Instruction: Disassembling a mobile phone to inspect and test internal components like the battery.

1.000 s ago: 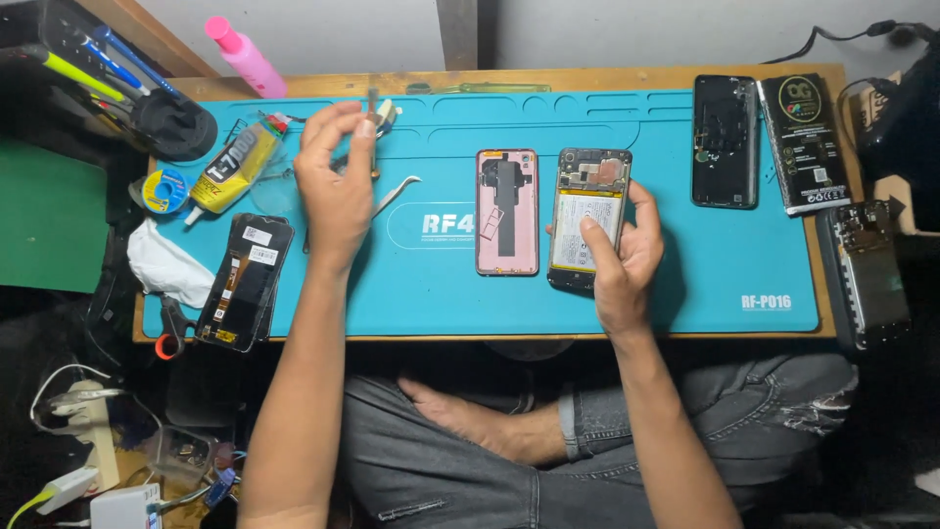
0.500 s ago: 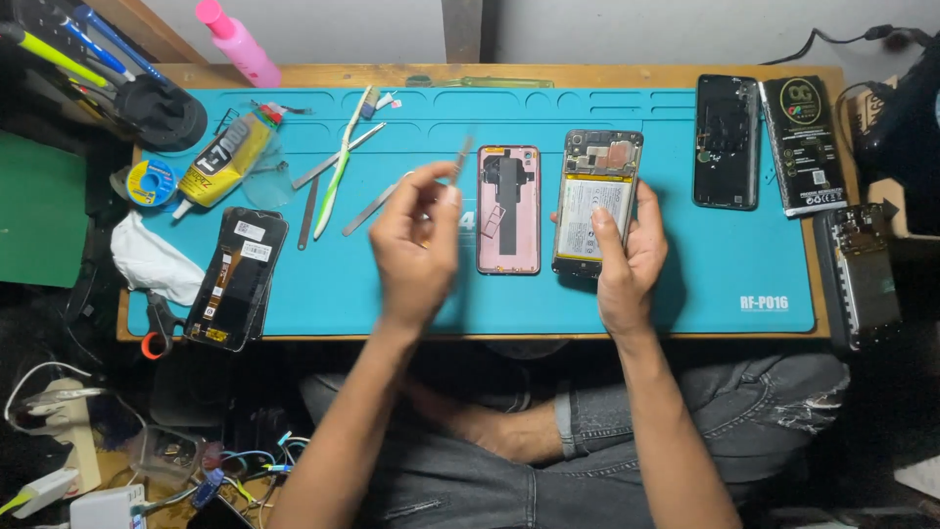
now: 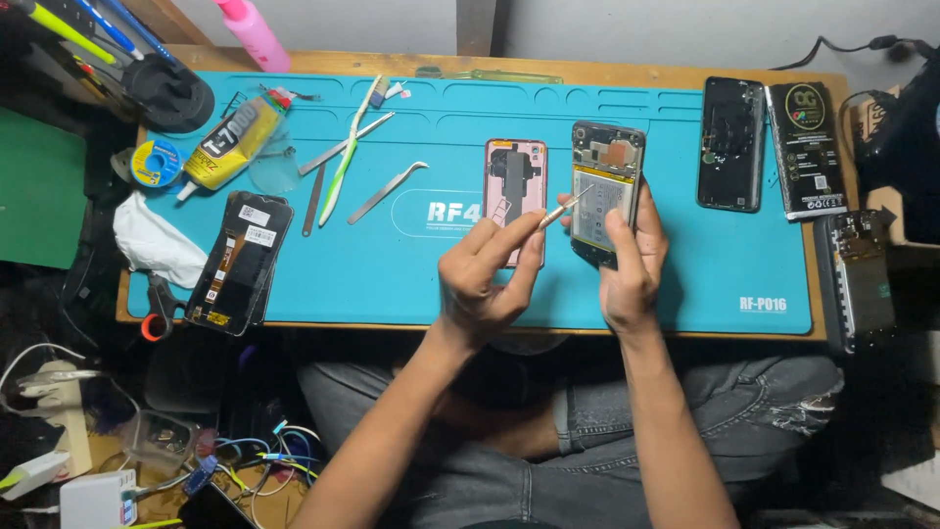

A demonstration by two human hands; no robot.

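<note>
left hand [image 3: 485, 279] pinched on thin metal pry tool [image 3: 565, 209] | right hand [image 3: 627, 264] clamped around opened phone [image 3: 605, 191], raised over teal mat [image 3: 676, 284] | tool tip at battery | 1 pink back cover [image 3: 515, 191] beside

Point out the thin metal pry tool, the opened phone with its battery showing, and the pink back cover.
thin metal pry tool [image 3: 565, 209], head view, mid-shaft
opened phone [image 3: 599, 191], head view, battery
pink back cover [image 3: 516, 176], head view, centre
</note>
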